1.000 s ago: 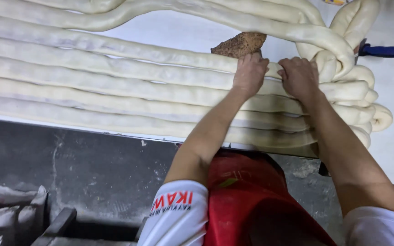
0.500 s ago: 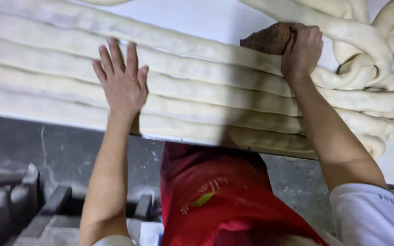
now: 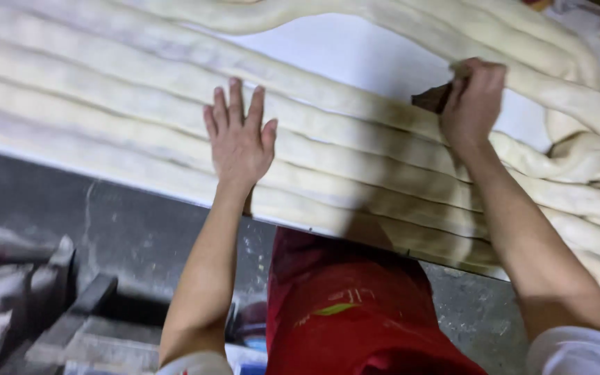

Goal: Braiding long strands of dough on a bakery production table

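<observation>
Several long pale dough ropes (image 3: 105, 104) lie side by side along a white table (image 3: 355, 55). My left hand (image 3: 239, 135) rests flat on the ropes near the table's front edge, fingers spread. Farther right, my right hand (image 3: 475, 101) is closed around a brown scraper-like piece (image 3: 433, 97), pressing it against a rope. At the far right the ropes bend round into a loose pile (image 3: 592, 146).
The table's front edge (image 3: 105, 182) runs diagonally across the view. Below it are a dark dusty floor (image 3: 140, 236), grey blocks and sacks (image 3: 15, 278) at the lower left, and my red apron (image 3: 348, 312).
My left hand left the spot beside the right hand and now lies flat on the ropes to the left. The right hand has closed over the brown piece. The view shifted right.
</observation>
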